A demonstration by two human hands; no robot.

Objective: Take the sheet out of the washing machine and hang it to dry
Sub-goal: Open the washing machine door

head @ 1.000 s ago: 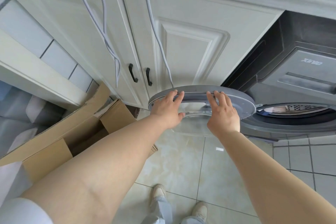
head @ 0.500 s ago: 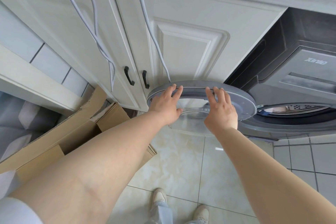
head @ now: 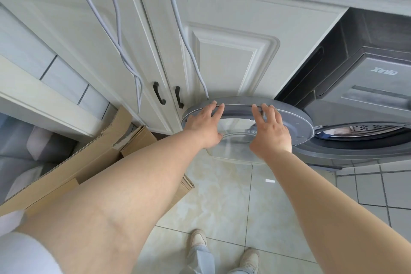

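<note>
The grey washing machine (head: 367,87) stands at the right under the counter. Its round door (head: 298,122) is swung wide open to the left, against the white cabinet. My left hand (head: 203,125) lies on the door's left rim, fingers over the far edge and thumb by the glass bowl (head: 233,147). My right hand (head: 270,132) rests on the door's middle with its fingers on the inner ring. The drum opening (head: 373,128) shows as a narrow slit. A bit of pale and blue fabric, likely the sheet (head: 332,132), shows inside it.
White cabinet doors with two black handles (head: 169,97) stand behind the door. Grey cables (head: 124,51) hang down in front of them. An open cardboard box (head: 89,162) lies on the floor at the left. My feet (head: 222,249) stand on the pale tiled floor.
Both hands stay on the open door in nearly the same spots. The view has shifted slightly to the left. The door itself has barely moved.
</note>
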